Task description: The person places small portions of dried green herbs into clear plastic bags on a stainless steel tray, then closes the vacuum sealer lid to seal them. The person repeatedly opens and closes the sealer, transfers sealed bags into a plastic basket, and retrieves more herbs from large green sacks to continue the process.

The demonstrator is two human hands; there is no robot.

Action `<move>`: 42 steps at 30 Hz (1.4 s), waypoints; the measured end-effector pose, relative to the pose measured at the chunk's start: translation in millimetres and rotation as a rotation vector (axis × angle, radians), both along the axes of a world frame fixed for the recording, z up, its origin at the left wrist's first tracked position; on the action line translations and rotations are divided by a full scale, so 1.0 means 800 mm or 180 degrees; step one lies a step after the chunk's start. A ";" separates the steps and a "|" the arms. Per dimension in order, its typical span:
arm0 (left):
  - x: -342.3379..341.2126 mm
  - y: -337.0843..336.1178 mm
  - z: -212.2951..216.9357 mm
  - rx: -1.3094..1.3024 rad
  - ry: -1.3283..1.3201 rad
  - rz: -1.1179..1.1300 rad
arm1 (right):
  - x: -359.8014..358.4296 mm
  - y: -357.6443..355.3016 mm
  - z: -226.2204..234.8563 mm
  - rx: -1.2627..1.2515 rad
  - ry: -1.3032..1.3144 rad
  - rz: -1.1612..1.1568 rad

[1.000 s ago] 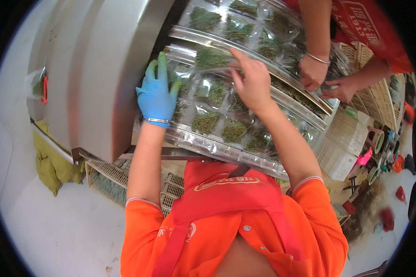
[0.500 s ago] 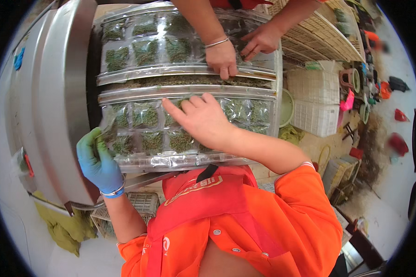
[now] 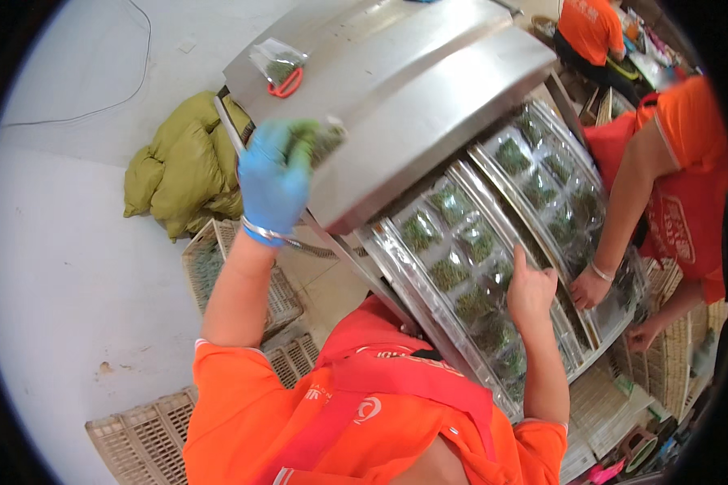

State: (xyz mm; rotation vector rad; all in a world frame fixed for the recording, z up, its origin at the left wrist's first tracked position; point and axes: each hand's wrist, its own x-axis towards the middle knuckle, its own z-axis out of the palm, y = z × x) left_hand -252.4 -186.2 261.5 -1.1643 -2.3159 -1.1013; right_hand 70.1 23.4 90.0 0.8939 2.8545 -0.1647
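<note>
My left hand (image 3: 275, 176), in a blue glove with green-stained fingers, is raised beside the steel lid. It pinches a small clear pouch of green grains (image 3: 328, 142). My right hand (image 3: 532, 293) is bare, its index finger stretched out and the other fingers bent, holding nothing visible. It hovers over or touches the near tray's inner edge; I cannot tell which. Rows of clear pouches with green grains (image 3: 448, 273) lie on that near tray, between metal bars (image 3: 493, 212). More pouches (image 3: 539, 190) lie in the far row.
A large steel machine lid (image 3: 437, 105) rises at the left; a clear bag (image 3: 277, 61) and red-handled scissors (image 3: 285, 83) lie on it. A co-worker's hand (image 3: 590, 288) rests at the far row. Green sacks (image 3: 188, 158) and plastic crates (image 3: 141, 436) stand by the wall.
The view has swung left. My left hand has moved from the tray's left end to beside the lid, carrying a pouch. My right hand stays over the near tray.
</note>
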 end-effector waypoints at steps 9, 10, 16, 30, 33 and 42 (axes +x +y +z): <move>-0.294 0.056 -0.097 -0.0993 0.1540 -0.0299 | -0.095 0.002 0.139 0.0047 0.0692 -0.0645; -0.310 0.064 -0.118 -0.1373 0.1501 -0.0442 | -0.130 -0.002 0.167 0.0092 0.1005 -0.0553; -0.272 -0.024 -0.057 -0.0784 0.0245 -0.0917 | -0.392 0.018 0.276 0.0790 0.2116 0.0800; -0.403 -0.220 -0.136 -0.0703 0.0571 -0.0338 | -0.596 0.034 0.138 0.1048 0.1155 0.2153; -0.419 -0.207 -0.137 -0.0724 0.0613 -0.0558 | -0.569 0.004 0.156 0.1112 0.1306 0.1809; -0.467 -0.177 -0.136 -0.1722 0.0687 -0.1301 | -0.335 -0.184 0.107 -0.0181 0.1733 0.0675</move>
